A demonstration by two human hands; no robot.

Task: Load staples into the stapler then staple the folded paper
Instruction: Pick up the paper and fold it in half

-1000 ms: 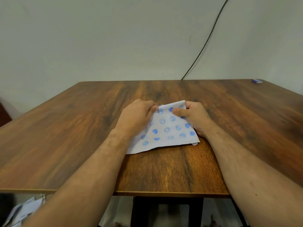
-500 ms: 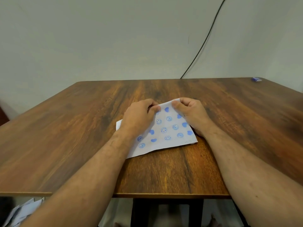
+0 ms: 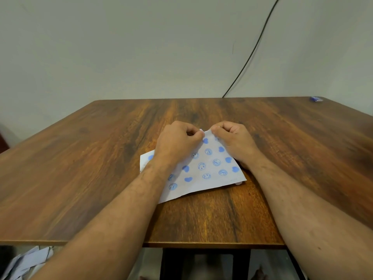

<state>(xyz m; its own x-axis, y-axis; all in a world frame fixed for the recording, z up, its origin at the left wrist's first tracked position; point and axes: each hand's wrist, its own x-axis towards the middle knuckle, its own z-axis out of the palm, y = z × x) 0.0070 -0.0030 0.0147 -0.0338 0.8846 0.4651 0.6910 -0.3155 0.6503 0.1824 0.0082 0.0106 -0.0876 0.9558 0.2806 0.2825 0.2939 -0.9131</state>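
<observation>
On the wooden surface (image 3: 101, 158), my left hand (image 3: 177, 142) and right hand (image 3: 236, 140) both pinch the smiley paper (image 3: 203, 174) at its far corner; I see no stapler.

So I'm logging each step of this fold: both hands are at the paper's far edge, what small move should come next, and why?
Probably press the far edge flat and run the fingers outward to crease it. Both the left hand and right hand pinch the paper at its far edge, close together, while the rest lies on the table. No stapler is in view, so finishing the fold seems first.
</observation>
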